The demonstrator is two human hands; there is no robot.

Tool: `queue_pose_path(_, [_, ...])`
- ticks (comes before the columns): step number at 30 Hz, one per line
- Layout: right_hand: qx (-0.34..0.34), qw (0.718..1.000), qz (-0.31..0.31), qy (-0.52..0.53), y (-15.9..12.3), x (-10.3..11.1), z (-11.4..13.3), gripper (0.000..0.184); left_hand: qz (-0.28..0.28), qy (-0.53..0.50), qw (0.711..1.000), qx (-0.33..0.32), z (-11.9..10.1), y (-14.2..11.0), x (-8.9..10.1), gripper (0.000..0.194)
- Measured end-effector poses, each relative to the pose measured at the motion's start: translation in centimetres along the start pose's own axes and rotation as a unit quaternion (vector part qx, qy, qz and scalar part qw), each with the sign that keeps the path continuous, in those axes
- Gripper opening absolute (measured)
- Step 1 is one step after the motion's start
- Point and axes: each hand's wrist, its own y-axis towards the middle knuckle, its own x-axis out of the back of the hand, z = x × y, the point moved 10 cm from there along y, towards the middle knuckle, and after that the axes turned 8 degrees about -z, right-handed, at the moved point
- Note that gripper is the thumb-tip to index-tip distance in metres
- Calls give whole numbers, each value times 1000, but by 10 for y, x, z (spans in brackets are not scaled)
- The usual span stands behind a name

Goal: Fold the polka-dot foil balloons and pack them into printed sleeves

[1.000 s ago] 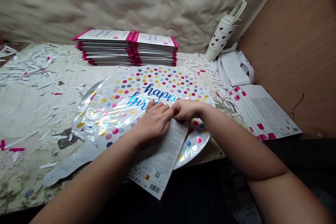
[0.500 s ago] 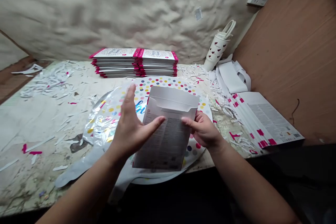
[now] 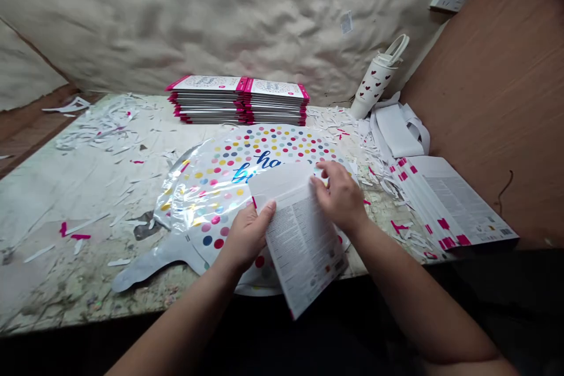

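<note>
The printed paper sleeve (image 3: 304, 241) lies over the foil balloon (image 3: 211, 200), its long axis running away from me, clenched by my right grip (image 3: 341, 197) at the far end and my left grip (image 3: 247, 241) along its left edge.

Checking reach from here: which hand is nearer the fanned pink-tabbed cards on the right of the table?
The right hand is nearer, a little left of the fanned pink-tabbed cards; the left hand is farther, beyond the printed card that both hands hold.
</note>
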Motion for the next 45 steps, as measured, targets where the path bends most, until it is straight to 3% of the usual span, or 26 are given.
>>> queue_pose_path(2, [119, 992, 36, -25, -16, -12, 32, 20, -1, 31, 999, -25, 0, -4, -5, 31])
queue_pose_path(5, [177, 981, 71, -17, -35, -25, 54, 21, 24, 54, 998, -27, 1, -9, -14, 29])
queue_pose_path(13, [183, 979, 71, -61, -31, -25, 58, 20, 48, 142, 987, -57, -5, -17, -19, 31])
queue_pose_path(19, [156, 983, 100, -5, -30, -21, 51, 17, 58, 90, 994, -13, 0, -18, -22, 24])
queue_pose_path(23, [202, 970, 105, -89, -41, -22, 61, 19, 47, 72, 996, -6, -2, -16, -22, 24])
queue_pose_path(29, [271, 928, 114, -228, -51, -30, 77, 18, 26, 139, 990, -21, -9, -18, -22, 26])
queue_pose_path(31, [254, 932, 99, -237, -43, -21, 71, 18, 34, 118, 992, -10, -7, -18, -23, 27])
queue_pose_path(34, [174, 962, 73, -195, -27, 1, 51, 17, 37, 78, 996, 17, 0, -16, -23, 25])
queue_pose_path(38, [153, 970, 141, -128, -32, -3, 47, 17, 38, 105, 994, 12, -2, -17, -27, 26])
queue_pose_path(45, [197, 929, 185, -252, -44, -13, 64, 13, 50, 187, 979, -62, -19, -24, -41, 33])
